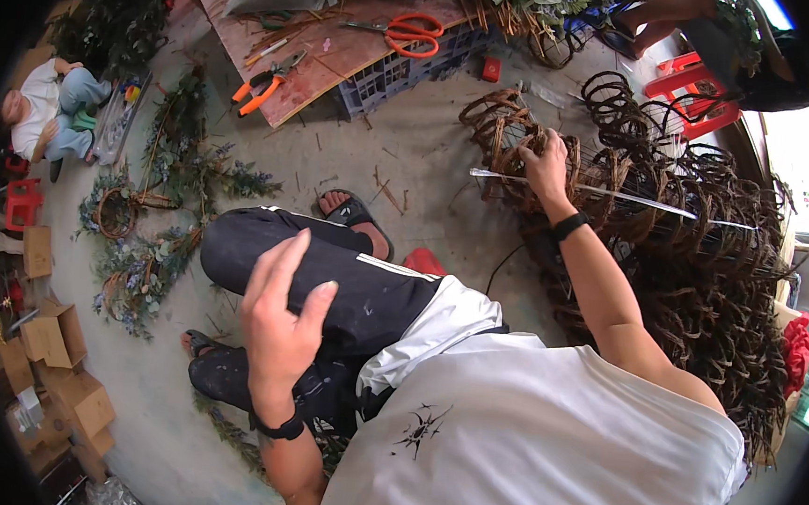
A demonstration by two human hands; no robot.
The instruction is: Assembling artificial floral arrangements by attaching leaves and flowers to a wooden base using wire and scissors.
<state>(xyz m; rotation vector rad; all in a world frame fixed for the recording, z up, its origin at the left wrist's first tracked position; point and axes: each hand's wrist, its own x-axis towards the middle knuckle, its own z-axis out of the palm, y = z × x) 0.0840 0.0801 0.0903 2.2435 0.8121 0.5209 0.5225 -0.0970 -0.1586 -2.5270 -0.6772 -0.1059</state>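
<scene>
My left hand (279, 333) is raised over my bent leg, holding nothing, with thumb and fingers apart. Off to the right, my right hand (548, 172) is curled over a brown twisted-vine ring (572, 159) at the near end of a row of such rings. Its fingertips are partly hidden among the vines. A long pale rod (638, 202) runs through the row, just below that hand. More vine rings (672, 313) are heaped below and behind it. To my left, leafy garlands with small bluish flowers (145, 267) lie on the floor around a bare vine ring (114, 213).
A wooden work table (342, 75) ahead carries orange-handled scissors (412, 35) and orange-handled cutters (268, 83). Under it is a blue-grey crate (412, 70). Cardboard boxes (54, 333) line the left. A child (53, 115) sits far left; another person's leg (660, 12) shows by a red stool (688, 89).
</scene>
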